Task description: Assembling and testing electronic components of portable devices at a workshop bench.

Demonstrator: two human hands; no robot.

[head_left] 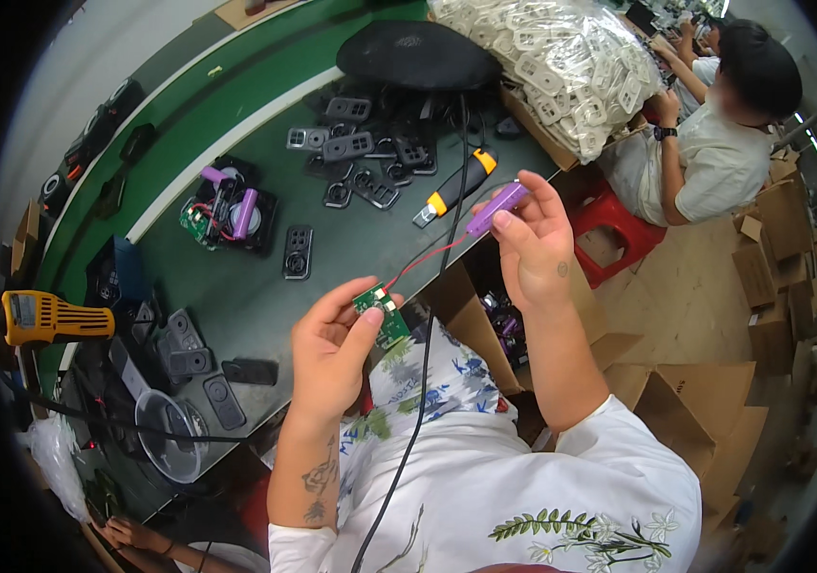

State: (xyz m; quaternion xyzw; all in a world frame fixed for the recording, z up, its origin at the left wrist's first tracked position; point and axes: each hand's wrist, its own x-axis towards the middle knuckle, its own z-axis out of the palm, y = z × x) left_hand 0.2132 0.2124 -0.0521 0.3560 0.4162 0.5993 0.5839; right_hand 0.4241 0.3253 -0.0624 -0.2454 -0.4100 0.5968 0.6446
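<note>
My left hand [327,358] pinches a small green circuit board [391,328] between thumb and fingers, above my lap at the table's edge. Between the thumb and fingers of my right hand [537,250] is a purple cylindrical battery cell [497,209], held up and tilted. A red wire [428,256] and a dark wire run from the board to the cell. Left of centre on the green table lies a black housing [260,229] with round parts, purple cells and a board. Nearby are a loose black plastic panel [298,252] and a pile of similar panels [347,147].
An orange-and-black utility knife [463,183] lies near my right hand. A black cable [425,368] crosses my front. Bagged white plastic parts [561,72], a clear tub [155,411], an orange tool [64,317] and an open carton [461,310] surround me. Someone sits on a red stool [609,239].
</note>
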